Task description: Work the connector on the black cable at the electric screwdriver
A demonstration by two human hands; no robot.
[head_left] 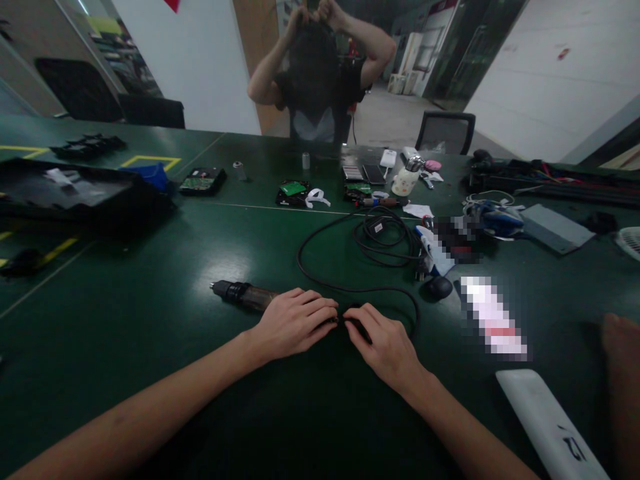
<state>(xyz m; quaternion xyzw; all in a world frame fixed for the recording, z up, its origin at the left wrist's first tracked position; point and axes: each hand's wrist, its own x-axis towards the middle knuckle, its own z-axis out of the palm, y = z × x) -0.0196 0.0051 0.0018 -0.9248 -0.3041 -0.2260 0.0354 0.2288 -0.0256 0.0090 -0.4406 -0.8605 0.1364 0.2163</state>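
A dark electric screwdriver (240, 294) lies on the green table (150, 280), tip pointing left. My left hand (295, 321) rests over its rear end, fingers curled round the body. My right hand (380, 340) pinches the plug end of the black cable (350, 288) right at the tool's rear, where the two hands meet. The cable loops away to the right and back into a loose coil (383, 237).
A person sits opposite with both hands raised. Hard drives and circuit boards (293, 191), a white mug (406, 179), a black mouse (439, 287), a black tray (75, 193) and a white flat object (547, 420) lie around. Another person's arm (620, 360) shows at right.
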